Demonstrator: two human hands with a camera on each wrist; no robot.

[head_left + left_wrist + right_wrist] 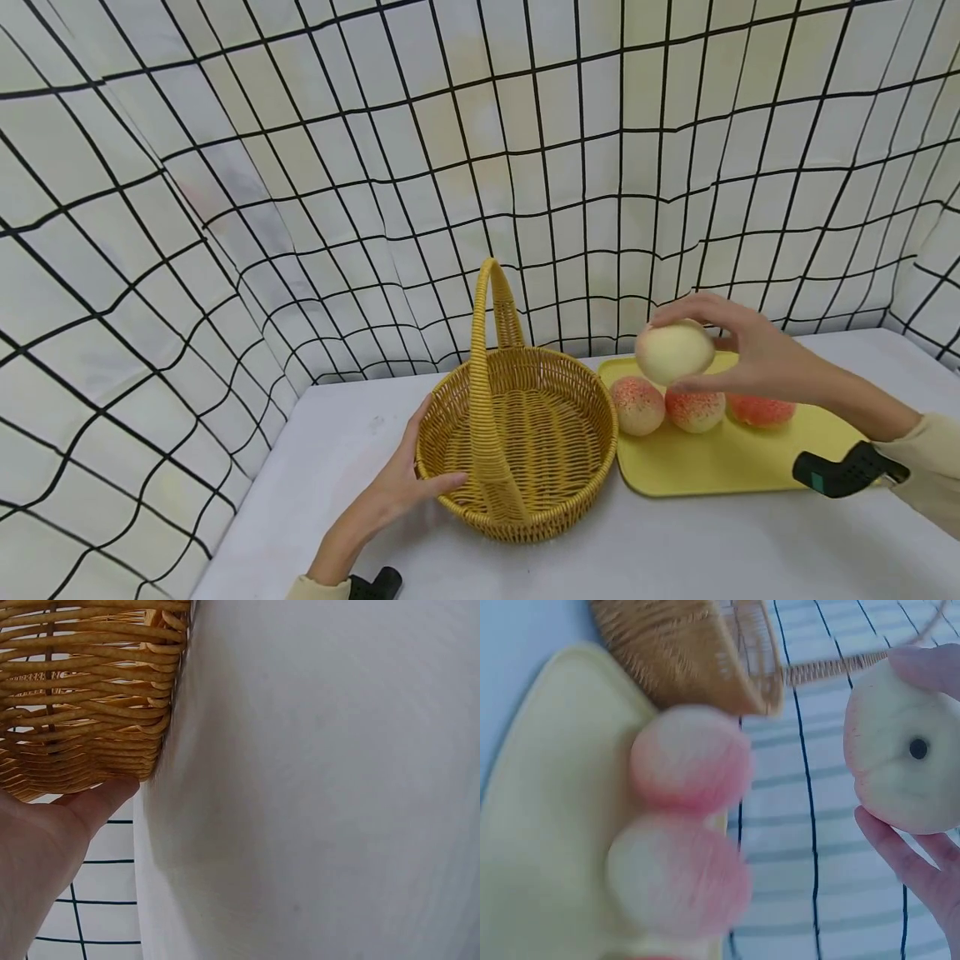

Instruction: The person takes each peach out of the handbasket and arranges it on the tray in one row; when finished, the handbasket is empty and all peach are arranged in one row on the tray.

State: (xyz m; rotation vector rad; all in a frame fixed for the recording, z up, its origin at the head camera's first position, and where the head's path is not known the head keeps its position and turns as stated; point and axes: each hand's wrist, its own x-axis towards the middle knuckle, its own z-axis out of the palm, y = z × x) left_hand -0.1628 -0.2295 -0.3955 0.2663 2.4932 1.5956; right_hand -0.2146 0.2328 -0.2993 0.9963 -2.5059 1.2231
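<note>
A golden wicker basket [525,521] with a tall arched handle stands upright on the table, its inside bare. My left hand [401,483] holds its left side, thumb over the front-left rim and fingers along the outer wall. In the left wrist view, part of that hand [45,840] touches the woven side [82,705]. My right hand [738,346] grips a pale peach [675,354] between thumb and fingers, above the yellow tray [705,467]. The right wrist view shows a dark round spot on this peach [900,780]. Three pink peaches [637,407] lie on the tray.
The white table [330,450] carries the basket in the middle and the tray on the right, close beside it. Behind and along the left runs a pale wall with a black grid net [360,192]. A black device [847,471] sits at the right wrist.
</note>
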